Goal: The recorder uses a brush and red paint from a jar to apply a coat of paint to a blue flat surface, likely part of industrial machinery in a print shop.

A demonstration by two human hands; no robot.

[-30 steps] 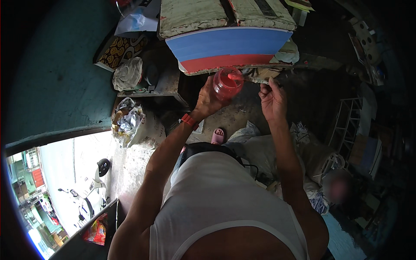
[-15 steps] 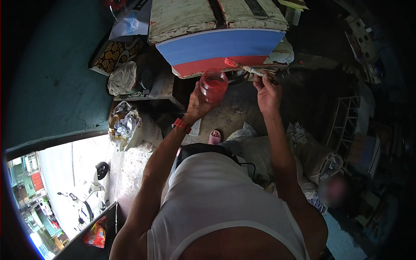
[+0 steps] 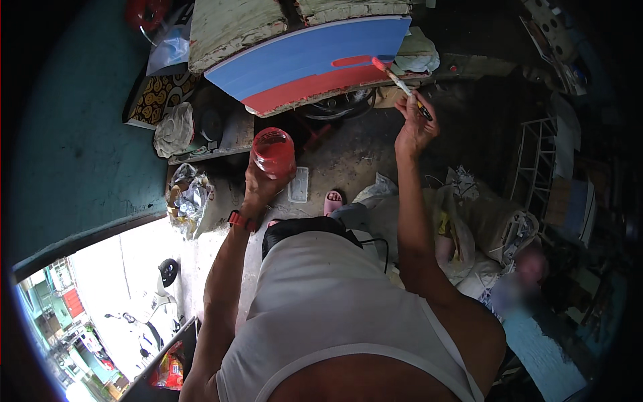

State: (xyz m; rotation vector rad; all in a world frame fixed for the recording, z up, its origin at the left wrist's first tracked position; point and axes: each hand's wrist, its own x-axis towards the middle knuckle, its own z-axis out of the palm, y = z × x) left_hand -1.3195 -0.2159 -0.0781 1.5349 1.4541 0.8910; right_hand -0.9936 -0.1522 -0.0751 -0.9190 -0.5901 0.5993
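Your right hand (image 3: 414,127) has lifted away from the jar since a moment ago. Half a second back it sat right beside the jar's mouth; now it is raised and apart, fingers pinched shut around the brush (image 3: 402,84) at mid-handle. The red-loaded tip touches the board (image 3: 315,63), where the blue band meets the red one, just by a short red stroke already lying on the blue. In my reading, you have finished loading and are starting to paint.

Your left hand (image 3: 260,187) is wrapped closed around the jar (image 3: 273,151), gripping it from below and behind, the open mouth facing up. The jar holds red paint and hangs below the board's lower edge, well apart from the brush now. It has dropped and drifted left in the view compared with the earlier pictures, though the whole view has swung too, so part of that shift may be your head moving.

The board lies tilted across a rough, pale slab (image 3: 234,27). Beneath it are a crumpled cloth (image 3: 174,128) and a foil-like bag (image 3: 189,201) on the floor. A pink sandal (image 3: 333,201) shows near your body.
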